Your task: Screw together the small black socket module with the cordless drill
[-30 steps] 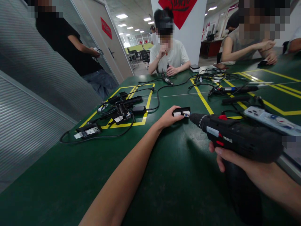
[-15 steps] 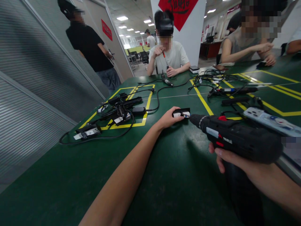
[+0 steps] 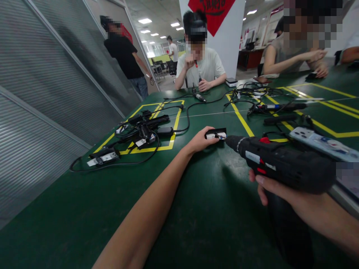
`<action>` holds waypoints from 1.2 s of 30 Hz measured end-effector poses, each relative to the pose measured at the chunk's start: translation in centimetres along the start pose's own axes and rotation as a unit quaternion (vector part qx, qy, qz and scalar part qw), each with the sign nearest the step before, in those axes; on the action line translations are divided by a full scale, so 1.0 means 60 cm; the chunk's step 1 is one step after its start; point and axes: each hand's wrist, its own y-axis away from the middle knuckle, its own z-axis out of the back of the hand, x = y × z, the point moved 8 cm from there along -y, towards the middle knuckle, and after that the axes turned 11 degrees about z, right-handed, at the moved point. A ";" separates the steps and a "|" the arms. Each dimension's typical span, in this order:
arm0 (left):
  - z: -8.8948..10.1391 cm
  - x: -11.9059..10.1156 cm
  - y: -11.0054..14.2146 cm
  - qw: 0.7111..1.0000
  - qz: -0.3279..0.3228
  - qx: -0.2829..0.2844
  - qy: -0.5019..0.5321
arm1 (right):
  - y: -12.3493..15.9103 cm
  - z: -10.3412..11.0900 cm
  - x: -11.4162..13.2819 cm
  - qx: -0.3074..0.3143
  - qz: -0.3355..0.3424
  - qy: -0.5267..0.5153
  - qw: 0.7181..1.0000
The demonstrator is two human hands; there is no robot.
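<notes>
My left hand [image 3: 201,139] grips the left end of a small black case with a white inside [image 3: 220,131] on the green table [image 3: 213,209]. Small parts show in the case, too tiny to name. Wrapped round the handle of a black cordless drill with red buttons [image 3: 283,160] is my right hand [image 3: 293,198]. The drill points left, its chuck tip beside the right end of the case; whether the bit touches it I cannot tell.
Left, black devices and cables [image 3: 144,130] lie in a yellow-taped square, with a black-and-white piece [image 3: 103,157] nearby. More cables and tools [image 3: 276,107] lie right, beside a light-blue patterned case [image 3: 322,142]. A seated person [image 3: 200,63] works opposite; another sits at right.
Both my hands, the small case and the drill stay almost in place. The standing person in black at the back left has moved to the right and farther off.
</notes>
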 end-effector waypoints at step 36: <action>-0.002 -0.006 0.005 1.000 -0.019 0.015 -0.018 | 0.002 -0.003 -0.015 0.010 -0.028 -0.025 0.999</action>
